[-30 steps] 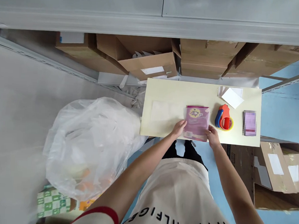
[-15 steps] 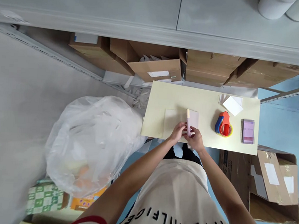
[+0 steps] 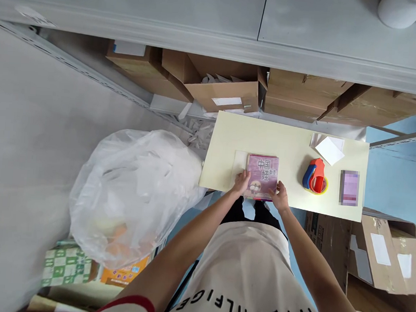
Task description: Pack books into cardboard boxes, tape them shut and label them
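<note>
A square purple-pink book with Chinese characters and small cartoon figures on its cover faces up at the front edge of the small table. My left hand grips its left edge, and my right hand holds the lower right edge, the thumb over the cover. Partly under the book lies a pale sheet, its left side showing. To the right of my right hand stands a red and blue tape dispenser with a yellow-edged roll.
White cards lie at the table's back right, a blurred purple item at its right end. A large translucent plastic bag bulges on the left. Cardboard boxes fill the shelf behind; another open carton stands right.
The book was upright, its spine toward me, with both hands close together on it. Now its cover faces up and my hands are apart at its two sides. The view shifted slightly.
</note>
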`<state>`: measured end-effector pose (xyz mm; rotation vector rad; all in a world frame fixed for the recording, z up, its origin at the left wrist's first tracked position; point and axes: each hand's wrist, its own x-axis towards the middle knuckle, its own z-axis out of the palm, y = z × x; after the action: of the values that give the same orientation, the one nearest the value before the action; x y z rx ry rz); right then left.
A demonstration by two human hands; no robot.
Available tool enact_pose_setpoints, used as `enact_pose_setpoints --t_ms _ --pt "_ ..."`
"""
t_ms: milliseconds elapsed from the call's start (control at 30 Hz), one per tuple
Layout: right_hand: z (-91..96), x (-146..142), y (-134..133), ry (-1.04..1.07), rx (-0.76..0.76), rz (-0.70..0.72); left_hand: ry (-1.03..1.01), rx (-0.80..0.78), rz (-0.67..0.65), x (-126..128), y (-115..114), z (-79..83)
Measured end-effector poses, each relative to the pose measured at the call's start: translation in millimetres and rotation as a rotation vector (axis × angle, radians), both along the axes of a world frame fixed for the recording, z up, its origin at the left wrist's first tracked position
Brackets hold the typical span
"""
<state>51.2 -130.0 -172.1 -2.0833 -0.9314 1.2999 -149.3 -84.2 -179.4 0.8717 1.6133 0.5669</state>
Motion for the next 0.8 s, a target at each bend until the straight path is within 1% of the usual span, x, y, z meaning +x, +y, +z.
enact_pose_setpoints --t_ms 100,200,300,367,433,467,533,600,667,733,800 --pt "7.5 -4.7 4.7 0.11 -0.005 -0.065 0.02 -0.042 0.008 -2.0 -13.0 6.0" --pt "22.6 -3.1 10.6 0.27 0.009 -0.104 -0.006 -0.037 0.023 6.8 -19.3 13.7" --pt "45.2 2.6 18.5 0.364 0.082 -0.057 -0.131 -0.02 0.033 25.3 -12.3 21.1" --pt "61.3 1.9 25.1 0.362 0.147 -0.007 -0.234 -0.014 0.016 35.9 -2.3 27.8" --pt "74.3 -7.2 31.3 0.32 0.18 0.044 -0.324 -0.022 -0.029 37.5 7.6 38.0" --pt "78.9 -15.3 33.7 0.299 0.183 0.068 -0.348 -0.016 -0.045 33.7 11.3 44.6" --pt "83.5 -36.1 36.1 0.262 0.185 0.105 -0.353 0.03 -0.028 17.7 15.0 60.0" --pt "83.2 -57.5 35.0 0.246 0.197 0.147 -0.336 0.084 0.022 -4.9 13.8 76.4" --pt "79.2 -72.0 31.2 0.253 0.215 0.198 -0.365 0.102 0.029 -27.5 9.9 89.7" --pt "72.3 -75.5 26.5 0.239 0.194 0.221 -0.377 0.086 0.02 -45.7 5.9 96.3" --pt "62.9 -69.9 22.8 0.194 0.114 0.194 -0.317 0.059 0.054 -58.7 3.7 94.0"
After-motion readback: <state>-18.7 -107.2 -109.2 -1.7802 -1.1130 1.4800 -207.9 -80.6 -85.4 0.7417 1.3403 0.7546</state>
